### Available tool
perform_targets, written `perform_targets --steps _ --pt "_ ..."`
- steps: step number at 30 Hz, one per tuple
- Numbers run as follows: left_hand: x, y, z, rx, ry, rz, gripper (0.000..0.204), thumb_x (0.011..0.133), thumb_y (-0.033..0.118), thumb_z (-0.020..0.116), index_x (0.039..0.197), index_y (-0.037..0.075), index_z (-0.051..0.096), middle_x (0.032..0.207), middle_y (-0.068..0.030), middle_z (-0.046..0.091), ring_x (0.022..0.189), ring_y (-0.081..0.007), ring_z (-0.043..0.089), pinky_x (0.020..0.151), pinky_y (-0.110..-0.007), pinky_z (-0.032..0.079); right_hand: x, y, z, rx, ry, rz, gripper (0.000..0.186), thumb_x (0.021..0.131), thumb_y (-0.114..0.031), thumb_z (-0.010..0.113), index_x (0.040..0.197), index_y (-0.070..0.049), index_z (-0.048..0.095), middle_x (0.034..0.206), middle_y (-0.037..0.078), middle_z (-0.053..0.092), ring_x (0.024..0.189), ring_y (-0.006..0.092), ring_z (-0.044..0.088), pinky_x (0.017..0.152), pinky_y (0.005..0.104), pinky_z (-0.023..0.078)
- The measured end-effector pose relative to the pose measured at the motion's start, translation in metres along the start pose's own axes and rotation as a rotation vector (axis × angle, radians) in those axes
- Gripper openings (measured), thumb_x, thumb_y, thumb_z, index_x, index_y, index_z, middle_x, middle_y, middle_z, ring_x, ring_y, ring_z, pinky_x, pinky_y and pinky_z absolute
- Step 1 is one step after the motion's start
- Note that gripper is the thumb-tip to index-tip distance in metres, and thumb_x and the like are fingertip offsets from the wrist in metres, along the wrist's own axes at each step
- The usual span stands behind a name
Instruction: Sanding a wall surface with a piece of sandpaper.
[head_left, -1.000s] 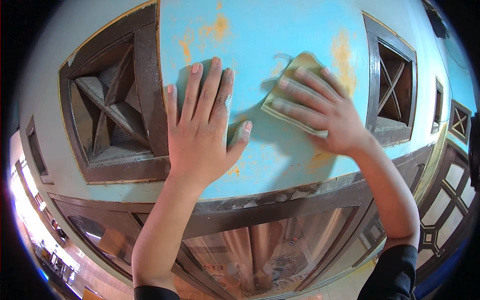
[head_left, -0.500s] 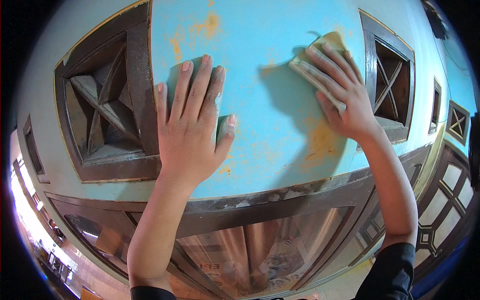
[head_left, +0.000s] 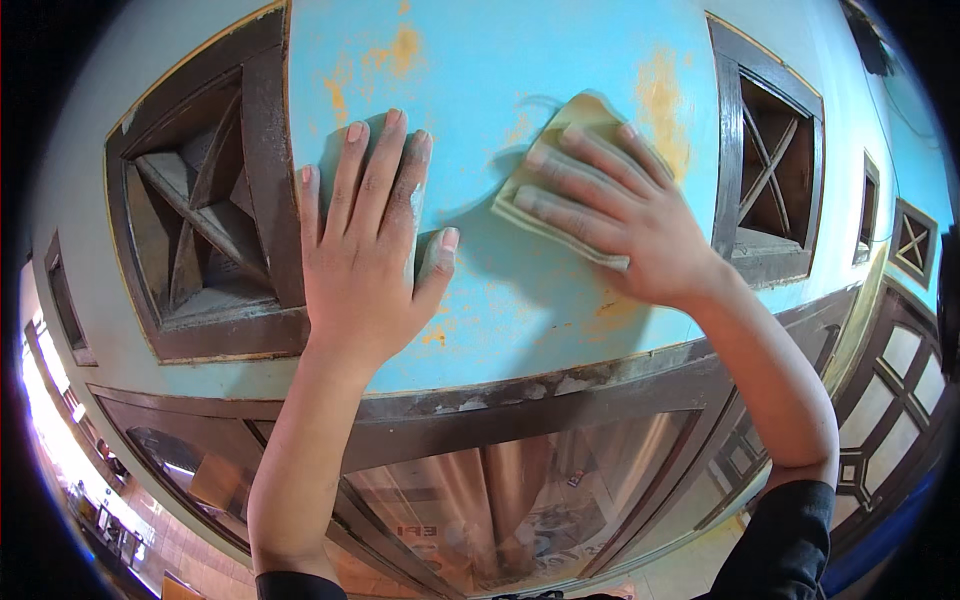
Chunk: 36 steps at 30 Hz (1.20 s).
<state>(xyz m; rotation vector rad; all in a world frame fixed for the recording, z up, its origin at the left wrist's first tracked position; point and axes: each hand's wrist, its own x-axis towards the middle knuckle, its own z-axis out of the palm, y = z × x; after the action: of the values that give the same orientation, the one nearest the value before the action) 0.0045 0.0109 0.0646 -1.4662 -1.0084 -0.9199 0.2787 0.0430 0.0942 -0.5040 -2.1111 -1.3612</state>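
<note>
A light-blue wall (head_left: pixel 480 330) with worn orange patches stands right in front of me. My left hand (head_left: pixel 365 260) lies flat on it, fingers stretched and a little apart, with nothing held and a whitish smear on the index finger. With my right hand (head_left: pixel 640 220) I press a folded, yellowish sheet of sandpaper (head_left: pixel 583 110) against the wall. The fingers lie across the sheet, and its corner and lower edge stick out past them. The thumb is hidden under the hand.
Dark wooden vent frames with crossed slats flank my hands, one at left (head_left: pixel 165 345) and one at right (head_left: pixel 725 130). Below runs a dark wooden beam (head_left: pixel 460 440) above a glass pane (head_left: pixel 440 500) with reflections. A panelled door (head_left: pixel 890 420) stands at far right.
My right hand has swept left and slightly down across the wall with the sandpaper, uncovering an orange patch at upper right. My left hand stays flat on the wall.
</note>
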Motion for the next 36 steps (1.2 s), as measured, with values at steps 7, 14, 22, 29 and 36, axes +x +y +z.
perform_targets --steps 7,14,22,29,36 --pt "0.004 0.007 -0.001 -0.020 0.000 0.002 0.069 0.088 0.036 0.061 0.150 0.012 0.042 0.162 -0.0054 0.029 0.151 -0.0280 0.023 0.120 -0.058 0.014 0.028 0.071 0.001 -0.242 0.448 0.103 0.046 0.096 -0.023 0.057 0.141 -0.029 0.054 0.147 0.002 0.051 0.137 0.0265 0.044 0.117 0.0478 0.031" --pt "0.003 0.005 -0.005 0.005 -0.014 0.006 0.069 0.088 0.036 0.061 0.149 0.010 0.043 0.162 -0.0066 0.030 0.151 -0.0295 0.022 0.120 -0.059 0.013 0.066 0.033 0.002 -0.091 0.406 0.023 0.042 0.101 -0.027 0.051 0.143 -0.028 0.053 0.151 0.001 0.046 0.142 0.0275 0.039 0.119 0.0495 0.025" --pt "0.003 0.004 -0.002 0.016 -0.005 0.011 0.069 0.088 0.036 0.061 0.149 0.009 0.044 0.161 -0.0074 0.030 0.151 -0.0303 0.022 0.119 -0.059 0.015 0.083 0.035 -0.010 -0.055 0.314 0.208 0.052 0.101 -0.026 0.044 0.152 -0.017 0.038 0.155 0.010 0.039 0.147 0.0322 0.028 0.122 0.0513 0.018" --pt "0.004 0.006 -0.001 -0.004 0.006 0.012 0.070 0.087 0.037 0.061 0.149 0.010 0.043 0.161 -0.0075 0.031 0.151 -0.0306 0.023 0.119 -0.059 0.015 0.086 0.064 -0.024 -0.029 0.387 0.258 0.051 0.102 -0.029 0.043 0.150 -0.015 0.042 0.153 0.012 0.043 0.146 0.0299 0.031 0.123 0.0458 0.020" --pt "0.003 0.004 -0.003 -0.014 0.000 0.003 0.071 0.087 0.039 0.062 0.149 0.011 0.043 0.161 -0.0065 0.031 0.150 -0.0292 0.024 0.119 -0.060 0.015 0.083 0.035 -0.013 0.065 0.335 0.089 0.051 0.101 -0.030 0.045 0.151 -0.020 0.042 0.154 0.009 0.042 0.147 0.0302 0.030 0.122 0.0495 0.020"
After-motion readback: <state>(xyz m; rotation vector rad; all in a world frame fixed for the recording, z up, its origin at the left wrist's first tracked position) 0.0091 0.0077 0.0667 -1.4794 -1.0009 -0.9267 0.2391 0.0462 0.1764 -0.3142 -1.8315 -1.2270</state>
